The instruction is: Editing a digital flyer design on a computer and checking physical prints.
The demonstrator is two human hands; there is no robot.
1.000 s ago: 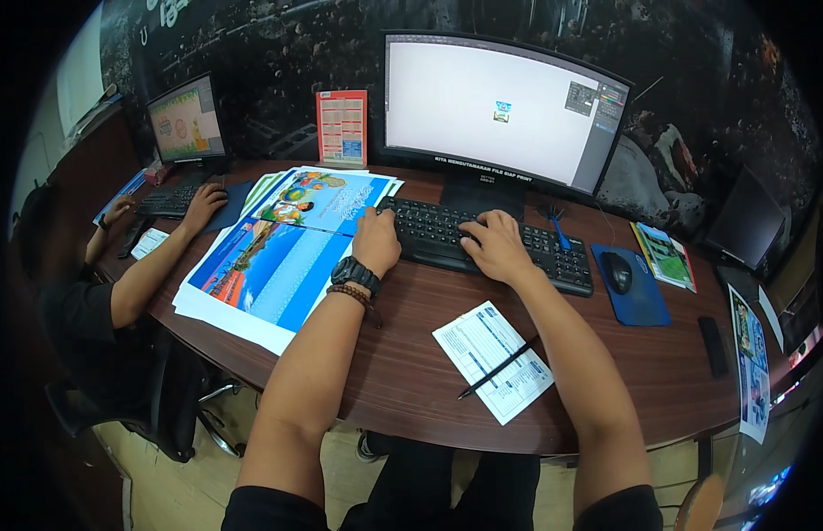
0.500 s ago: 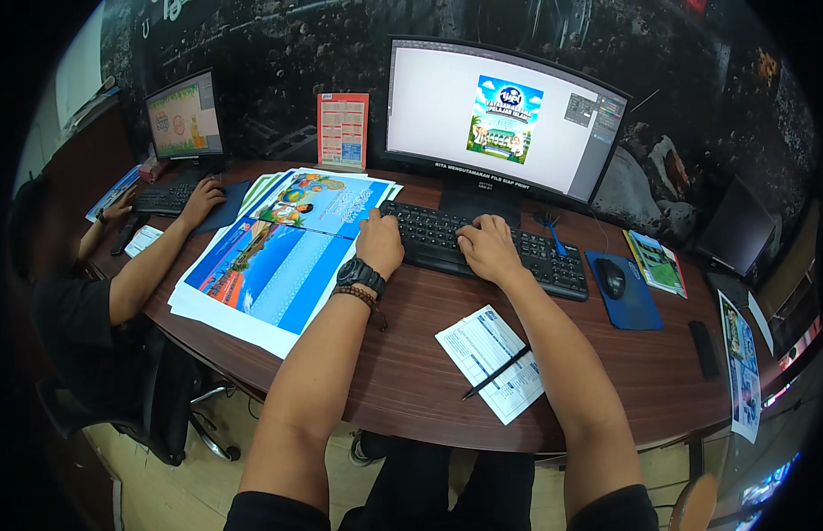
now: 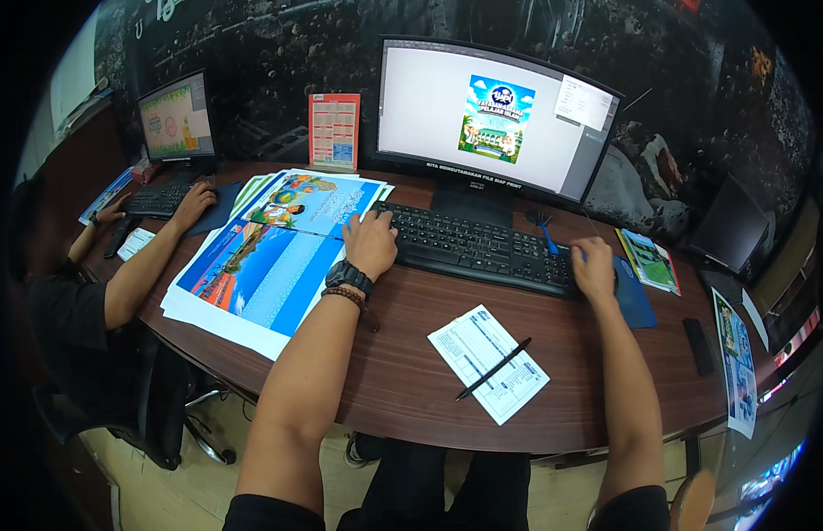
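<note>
My left hand [image 3: 369,241] rests at the left end of the black keyboard [image 3: 469,247], its fingers apart and stretched over the keys. A black watch [image 3: 348,278] and a beaded bracelet [image 3: 344,294] circle that wrist. At the keyboard's right end, my right hand [image 3: 594,273] is over the spot of the black mouse [image 3: 616,280], with its fingers loosely bent and apart. Most of the mouse is hidden under it; I cannot tell whether the palm touches it. The monitor [image 3: 420,97] shows a blue and green poster design and a pale panel at upper right.
Large printed sheets [image 3: 283,265] lie left of my left hand. A pen [image 3: 494,370] crosses a printed form [image 3: 469,341] in front of the keyboard. Right are a blue mouse pad [image 3: 637,303], booklets [image 3: 650,261] and a black oblong object [image 3: 697,346]. Another person [image 3: 66,310] works at left.
My right hand has left the middle of the keyboard and moved right, over the mouse. My left hand's fingers have spread out more. A pale panel has appeared on the monitor.
</note>
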